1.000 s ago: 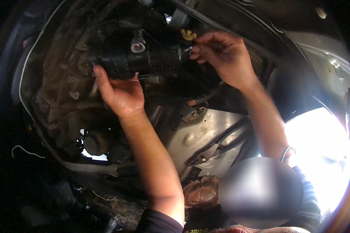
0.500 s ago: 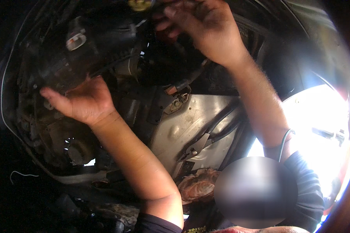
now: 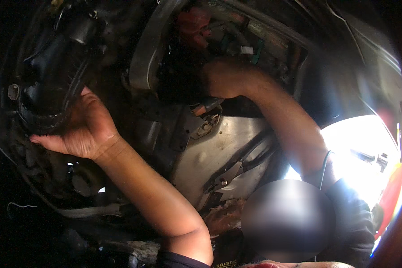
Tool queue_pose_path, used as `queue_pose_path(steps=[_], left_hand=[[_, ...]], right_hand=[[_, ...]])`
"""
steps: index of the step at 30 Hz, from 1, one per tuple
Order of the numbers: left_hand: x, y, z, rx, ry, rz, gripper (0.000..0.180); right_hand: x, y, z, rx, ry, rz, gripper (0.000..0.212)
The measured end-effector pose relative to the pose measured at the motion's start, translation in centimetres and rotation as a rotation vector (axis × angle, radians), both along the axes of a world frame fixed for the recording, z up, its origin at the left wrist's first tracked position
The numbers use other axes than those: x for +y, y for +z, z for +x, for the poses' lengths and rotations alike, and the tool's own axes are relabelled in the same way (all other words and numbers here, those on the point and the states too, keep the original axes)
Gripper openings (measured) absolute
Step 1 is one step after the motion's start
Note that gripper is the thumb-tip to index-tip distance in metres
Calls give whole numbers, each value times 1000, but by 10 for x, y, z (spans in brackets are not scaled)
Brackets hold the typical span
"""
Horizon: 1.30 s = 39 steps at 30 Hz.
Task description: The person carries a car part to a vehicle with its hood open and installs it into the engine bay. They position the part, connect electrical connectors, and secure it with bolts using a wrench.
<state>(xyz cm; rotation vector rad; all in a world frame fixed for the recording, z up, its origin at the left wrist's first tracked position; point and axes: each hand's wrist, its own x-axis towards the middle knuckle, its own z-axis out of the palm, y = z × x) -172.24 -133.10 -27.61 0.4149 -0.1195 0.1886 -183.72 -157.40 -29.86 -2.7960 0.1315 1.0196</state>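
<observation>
housing [image 3: 51,73], black and roughly cylindrical, at upper left; it'd ride best, i'd judge, with the palm squarely beneath so it doesn't tip; the left hand [image 3: 82,127] cups its lower end, thumb spread wide, fingers partly hidden; the right hand [image 3: 225,80] is in shadow below a red part [image 3: 194,22], fingertips lost, so i cannot tell its grip

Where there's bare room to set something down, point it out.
Barest is the pale metal panel between the bracket (upper left) and the pliers (lower right); I cannot tell if it is level. Crowded: around the left hand, gripping the black housing, and the right hand, near the red part.
</observation>
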Motion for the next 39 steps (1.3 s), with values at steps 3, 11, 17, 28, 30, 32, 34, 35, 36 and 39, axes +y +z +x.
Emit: queue_pose_path(steps=[3, 11, 17, 28, 30, 32, 34, 35, 36, 39], left_hand=[[-1, 0, 0, 13, -30, 13, 89], [-6, 3, -3, 14, -24, 66, 88], [-6, 3, -5, 40, -41, 85, 85], [-9, 4, -5, 81, -42, 69, 82], [-9, 3, -5, 84, -42, 67, 82], [-9, 3, -5, 89, -29, 73, 83], [-9, 3, -4, 94, -31, 57, 83], [-9, 4, -4, 103, -18, 37, 83], [-10, 4, -4, 97, -14, 55, 84], [-11, 6, -5, 108, 6, 84, 86]], right_hand=[[-8, -8, 9, 167, -14, 220, 35], [-34, -34, 1, -24, 76, 315, 36], [-58, 20, -12, -453, -462, 861, 32], [11, -3, 31, 158, 24, -116, 26], [9, -25, 36, 277, 85, -108, 28], [3, -53, 37, 347, 184, -88, 29], [-6, -83, 35, 364, 285, -60, 31], [-11, -95, 33, 367, 319, -35, 31], [-18, -103, 32, 361, 325, 14, 31], [-28, -102, 24, 283, 237, 88, 32]])
